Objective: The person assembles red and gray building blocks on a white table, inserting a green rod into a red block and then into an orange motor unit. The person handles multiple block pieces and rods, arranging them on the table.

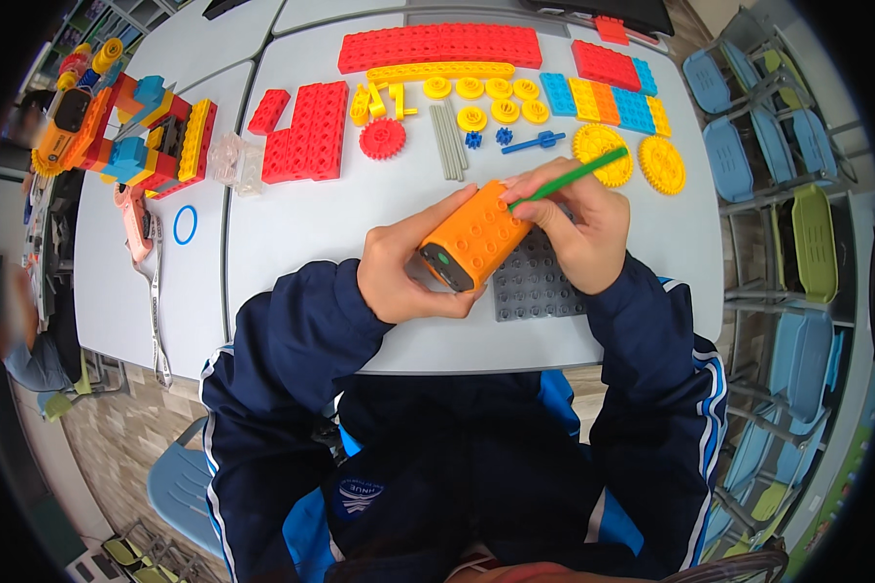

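An orange studded block (478,241) with a black end face and a small green button is tilted above the table's front part. My left hand (396,264) grips it from the left, thumb below and fingers along its upper side. A thin green rod (583,178) is pinched between the fingers of my right hand (593,225), its lower end near the block's far right end. Whether the rod touches the block I cannot tell. Partly hidden under my right hand lies a dark grey studded baseplate (527,293).
Behind lie red studded plates (306,131), a red gear (382,139), yellow wheels (472,119), grey rods (448,141), blue pinions (473,141), large yellow gears (662,165) and coloured bricks (594,101). Left are a built brick model (136,131), a blue ring (185,224) and a lanyard (157,311).
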`<state>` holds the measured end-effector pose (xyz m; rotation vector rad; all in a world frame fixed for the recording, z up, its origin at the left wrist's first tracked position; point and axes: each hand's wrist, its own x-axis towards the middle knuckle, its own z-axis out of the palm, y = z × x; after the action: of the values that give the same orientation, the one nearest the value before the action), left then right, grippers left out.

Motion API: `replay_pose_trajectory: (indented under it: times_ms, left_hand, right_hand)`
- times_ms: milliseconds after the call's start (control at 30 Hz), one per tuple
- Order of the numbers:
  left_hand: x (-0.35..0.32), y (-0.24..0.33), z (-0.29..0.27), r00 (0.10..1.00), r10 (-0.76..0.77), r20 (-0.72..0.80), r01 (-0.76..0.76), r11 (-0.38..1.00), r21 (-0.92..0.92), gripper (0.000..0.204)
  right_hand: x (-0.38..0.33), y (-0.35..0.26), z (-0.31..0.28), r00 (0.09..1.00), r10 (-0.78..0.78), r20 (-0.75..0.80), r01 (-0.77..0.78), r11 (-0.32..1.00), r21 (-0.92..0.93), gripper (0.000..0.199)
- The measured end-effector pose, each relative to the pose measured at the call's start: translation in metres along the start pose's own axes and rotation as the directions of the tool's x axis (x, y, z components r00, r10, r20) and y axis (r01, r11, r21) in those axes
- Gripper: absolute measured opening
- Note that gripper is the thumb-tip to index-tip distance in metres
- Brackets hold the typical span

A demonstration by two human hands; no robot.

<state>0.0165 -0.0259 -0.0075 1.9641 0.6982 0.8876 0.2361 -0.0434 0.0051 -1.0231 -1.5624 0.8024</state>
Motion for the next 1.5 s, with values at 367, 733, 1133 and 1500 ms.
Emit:
replay_pose_trajectory:
  times_ms: [367, 733, 1133, 1500]
  left_hand:
    - [-0.004, 0.002, 0.005, 0.999, 0.046, -0.003, -0.045, 0.998, 0.054, 0.086]
    - [0.004, -0.018, 0.006, 1.0, -0.014, 0.021, 0.025, 0.699, -0.715, 0.106]
    - [-0.004, -0.012, 0.013, 0.769, -0.325, 0.55, 0.638, 0.338, -0.692, 0.086]
    - [-0.002, -0.014, 0.014, 0.781, -0.218, 0.585, 0.623, 0.212, -0.753, 0.081]
  right_hand:
    - [-0.01, 0.0, 0.006, 0.985, -0.145, -0.099, 0.135, 0.986, -0.099, 0.007]
    - [-0.005, -0.006, 0.0, 0.99, 0.105, -0.089, -0.056, 0.896, 0.44, 0.01]
    - [-0.004, 0.005, 0.01, 0.905, 0.342, 0.254, -0.425, 0.691, 0.585, 0.016]
    - [-0.009, -0.003, 0.012, 0.896, 0.407, 0.178, -0.431, 0.7, 0.569, 0.022]
